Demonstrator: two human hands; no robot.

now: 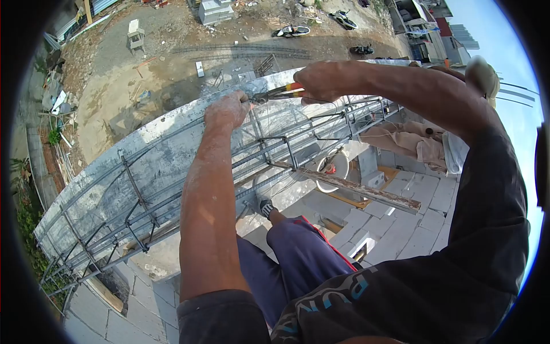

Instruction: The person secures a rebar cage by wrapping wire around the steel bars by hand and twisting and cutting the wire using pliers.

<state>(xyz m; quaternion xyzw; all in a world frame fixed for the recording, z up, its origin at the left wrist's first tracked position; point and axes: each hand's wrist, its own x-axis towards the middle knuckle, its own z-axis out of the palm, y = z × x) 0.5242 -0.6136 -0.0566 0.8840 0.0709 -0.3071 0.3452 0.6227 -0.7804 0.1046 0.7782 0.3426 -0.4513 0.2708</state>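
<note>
My right hand [327, 82] is closed round the red and yellow handles of a pair of pliers [281, 90]. The tool's dark jaws point left, at the outer steel bar of a rebar cage [286, 152]. Just left of the jaws, my left hand [228, 110] has its fingers pressed together at the bar; what they hold, if anything, is too small to name. Under the bars lies a curved grey formwork panel [166, 137], with the cage running along its inner side.
A worn timber beam [361, 190] juts over the block floor [415, 200], near a white bucket [333, 171]. Brown cloth sacks [409, 142] lie at the right. Another person's light head covering [484, 77] shows beyond my right arm. Far below, motorcycles [291, 31] stand on the ground.
</note>
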